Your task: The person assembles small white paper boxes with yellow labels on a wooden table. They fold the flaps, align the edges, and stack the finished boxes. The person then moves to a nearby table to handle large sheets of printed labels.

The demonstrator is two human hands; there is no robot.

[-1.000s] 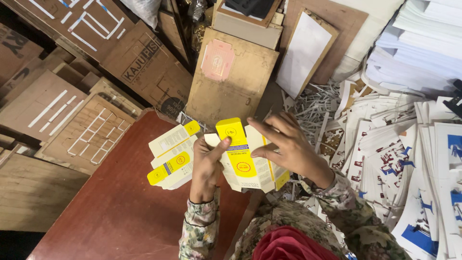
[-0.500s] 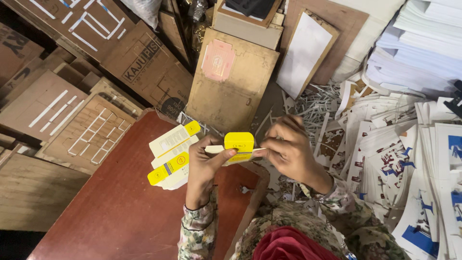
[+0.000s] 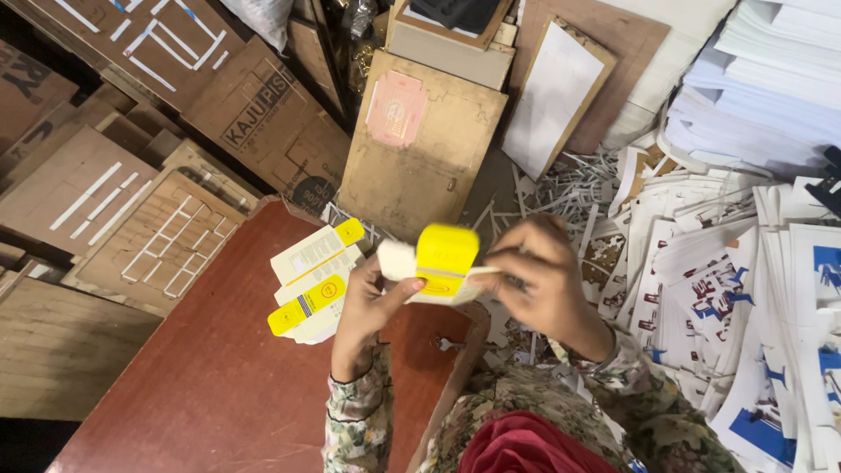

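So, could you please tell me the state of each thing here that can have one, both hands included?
Left hand: closed on the yellow and white carton, gripping its left end.
Right hand: closed on the carton's right end.
Yellow and white carton: held up between both hands, partly folded.
Flat cartons: unfolded, stacked on the red-brown table.
Printed sheets: flat, piled loosely at right.

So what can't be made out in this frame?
- Carton, head view: motion blur; its underside is hidden by both hands.
- Right hand: blurred, so its fingertip grip is unclear.
- Left hand: its palm faces away.
- Flat cartons on the board: lower ones are covered by the top ones.
- Paper stacks: cut off by the right edge.
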